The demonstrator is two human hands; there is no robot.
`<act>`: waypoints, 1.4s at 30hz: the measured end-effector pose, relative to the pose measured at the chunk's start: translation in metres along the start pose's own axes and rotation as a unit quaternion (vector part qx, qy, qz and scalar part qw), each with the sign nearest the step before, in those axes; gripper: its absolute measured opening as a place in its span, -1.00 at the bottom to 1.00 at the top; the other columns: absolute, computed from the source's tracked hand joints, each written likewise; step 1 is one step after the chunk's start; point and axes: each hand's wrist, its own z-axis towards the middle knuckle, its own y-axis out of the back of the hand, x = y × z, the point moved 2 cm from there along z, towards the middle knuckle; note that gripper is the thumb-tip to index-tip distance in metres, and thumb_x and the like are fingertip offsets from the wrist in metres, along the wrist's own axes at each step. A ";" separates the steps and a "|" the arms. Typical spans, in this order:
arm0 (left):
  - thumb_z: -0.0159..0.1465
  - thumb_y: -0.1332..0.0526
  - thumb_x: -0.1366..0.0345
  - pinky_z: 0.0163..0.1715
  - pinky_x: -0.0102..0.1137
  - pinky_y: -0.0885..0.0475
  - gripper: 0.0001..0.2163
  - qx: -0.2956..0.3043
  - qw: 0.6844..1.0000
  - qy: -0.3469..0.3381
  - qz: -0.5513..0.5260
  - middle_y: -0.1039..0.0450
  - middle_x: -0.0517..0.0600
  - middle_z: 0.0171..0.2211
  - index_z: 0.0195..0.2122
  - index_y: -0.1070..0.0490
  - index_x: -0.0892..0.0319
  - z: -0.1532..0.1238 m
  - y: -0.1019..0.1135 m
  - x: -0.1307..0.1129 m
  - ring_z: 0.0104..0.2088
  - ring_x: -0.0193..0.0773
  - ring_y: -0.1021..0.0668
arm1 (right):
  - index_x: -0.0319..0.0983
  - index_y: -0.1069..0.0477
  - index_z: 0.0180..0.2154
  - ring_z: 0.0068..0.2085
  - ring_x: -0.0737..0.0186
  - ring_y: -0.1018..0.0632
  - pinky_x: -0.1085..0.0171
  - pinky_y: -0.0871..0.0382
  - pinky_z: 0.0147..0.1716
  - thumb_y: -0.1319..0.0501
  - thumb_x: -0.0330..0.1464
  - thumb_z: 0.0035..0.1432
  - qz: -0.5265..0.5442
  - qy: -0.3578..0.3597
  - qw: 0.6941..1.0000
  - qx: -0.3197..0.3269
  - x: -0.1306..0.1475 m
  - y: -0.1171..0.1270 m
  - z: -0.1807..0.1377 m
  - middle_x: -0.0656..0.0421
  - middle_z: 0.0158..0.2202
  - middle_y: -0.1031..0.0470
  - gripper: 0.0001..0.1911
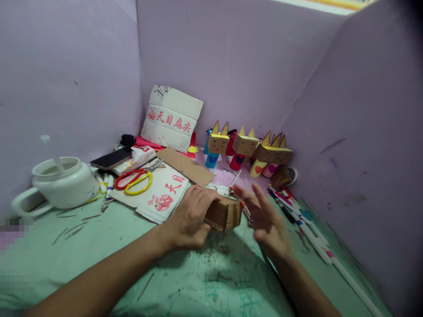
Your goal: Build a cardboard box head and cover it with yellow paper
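My left hand [191, 215] is closed round the left side of a small brown cardboard box [224, 215], holding it above the green-covered table. Folded edges of the box show on its right side, and the part under my fingers is hidden. Just to the right of it, my right hand [262, 215] is raised with its fingers apart, slightly blurred and holding nothing. Left of my left hand, scissors [142, 178] with red and yellow handles lie on a flat piece of white printed cardboard [158, 198].
Several cardboard-headed figures [244, 145] with pointed ears stand at the back. A white pot [66, 182] and a phone [111, 158] sit on the left. Markers [313, 237] lie along the right. White printed cardboard [170, 116] leans on the purple wall.
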 end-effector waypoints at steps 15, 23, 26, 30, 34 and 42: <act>-0.03 -0.36 0.22 -0.17 -0.08 -0.40 -0.53 -0.053 0.982 0.176 0.029 -0.40 0.13 -0.19 -0.12 -0.27 0.19 -0.002 -0.005 0.001 -0.17 0.00 -0.45 | -0.10 -0.35 -0.01 0.06 -0.05 -0.41 -0.01 -0.39 -0.01 -0.39 -0.31 -0.01 -0.239 0.050 0.969 0.043 -0.001 -0.010 -0.005 0.03 -0.01 -0.39 -0.51; 0.11 -0.19 0.14 -0.27 -0.23 -0.42 -0.66 0.036 0.935 0.307 -0.172 -0.44 0.11 -0.15 -0.14 -0.38 0.21 0.002 0.004 0.017 -0.21 -0.12 -0.47 | -0.05 -0.41 -0.08 -0.04 0.14 -0.53 0.14 -0.54 -0.14 -0.24 -0.38 0.17 -0.104 -0.074 0.992 -0.010 -0.021 -0.008 -0.008 0.14 -0.06 -0.48 -0.74; -0.10 -0.34 0.12 -0.40 -0.30 -0.40 -0.38 0.061 0.879 0.389 -0.270 -0.44 0.12 -0.13 -0.01 -0.31 0.24 0.000 0.007 0.030 -0.34 -0.18 -0.48 | -0.06 -0.42 -0.05 0.03 0.12 -0.50 0.11 -0.51 -0.07 -0.24 -0.33 0.18 -0.054 -0.090 0.995 0.002 -0.021 -0.011 -0.008 0.11 -0.02 -0.47 -0.73; -0.20 -0.43 0.19 -0.28 -0.24 -0.44 -0.19 0.083 0.807 0.416 -0.411 -0.47 0.15 -0.07 0.12 -0.22 0.20 -0.002 0.007 0.034 -0.19 -0.05 -0.55 | -0.08 -0.42 0.00 0.10 0.06 -0.46 0.03 -0.44 0.02 -0.22 -0.26 0.22 -0.049 -0.103 0.993 0.024 -0.015 -0.014 -0.006 0.04 0.04 -0.46 -0.70; -0.19 -0.43 0.28 -0.03 -0.10 -0.37 -0.36 0.082 0.808 0.385 -0.438 -0.54 0.12 -0.11 -0.01 -0.38 0.20 0.001 0.007 0.030 0.00 0.08 -0.50 | -0.09 -0.48 -0.06 0.07 0.03 -0.49 -0.04 -0.33 0.10 -0.22 -0.20 0.21 -0.067 -0.105 0.992 0.023 -0.012 -0.011 -0.004 0.05 0.00 -0.53 -0.73; -0.21 -0.45 0.28 0.00 -0.15 -0.34 -0.17 0.054 0.806 0.366 -0.462 -0.44 0.16 0.07 0.16 -0.26 0.19 0.001 0.006 0.024 0.09 0.11 -0.43 | -0.13 -0.41 -0.03 0.05 -0.07 -0.51 -0.04 -0.43 -0.05 -0.39 0.00 -0.11 0.170 -0.250 0.951 -0.061 -0.014 -0.010 0.002 -0.04 0.05 -0.48 -0.38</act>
